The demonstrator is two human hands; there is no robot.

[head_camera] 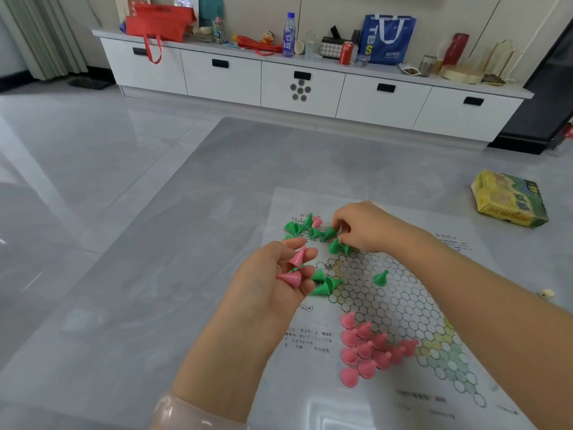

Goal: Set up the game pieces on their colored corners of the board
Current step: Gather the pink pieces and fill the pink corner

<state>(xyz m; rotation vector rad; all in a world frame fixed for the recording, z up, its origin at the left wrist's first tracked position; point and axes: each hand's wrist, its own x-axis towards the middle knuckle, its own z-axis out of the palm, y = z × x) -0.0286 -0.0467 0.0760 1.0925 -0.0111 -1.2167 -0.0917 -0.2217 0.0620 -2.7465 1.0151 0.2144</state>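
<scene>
At six o'clock, smooth plastic pink cones stood clustered upright on the glossy paper board, near both hands. The left hand gripped two pink cones, tips toward eleven and nine o'clock. At twelve, the right hand pinched toppled green cones. A yellow cardboard box lay at two o'clock.

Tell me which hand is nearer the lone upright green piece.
Left. The left hand sits just left of the lone green piece; the right hand is farther, above it.
</scene>
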